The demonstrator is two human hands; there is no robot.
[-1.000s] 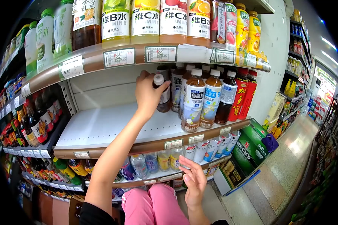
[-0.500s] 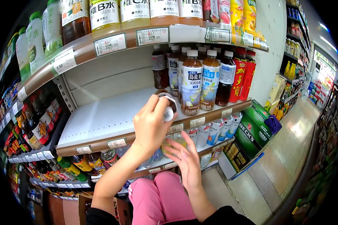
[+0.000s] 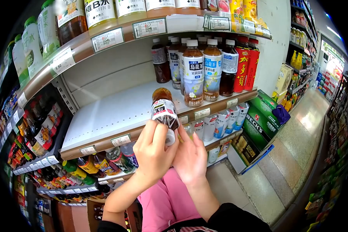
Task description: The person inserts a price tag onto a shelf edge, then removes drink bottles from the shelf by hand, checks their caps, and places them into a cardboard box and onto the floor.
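My left hand is closed round the neck end of a bottle of brown tea with a white label. The bottle is tilted, its base pointing at the shelf and its white cap toward me. Right beside the cap end, my right hand has its fingers stretched out; whether they touch the bottle, I cannot tell. Behind the bottle is the white shelf board with a brown front edge. To its right stand upright oolong tea bottles in rows.
Red cans or bottles stand at the shelf's right end. Above runs another shelf edge with price tags and drinks. Green beer cartons stand on the floor at the right. An open cardboard box is low at the left.
My left hand has come down toward me with the bottle, so more of its body and label shows. My right hand has moved up close beside it.
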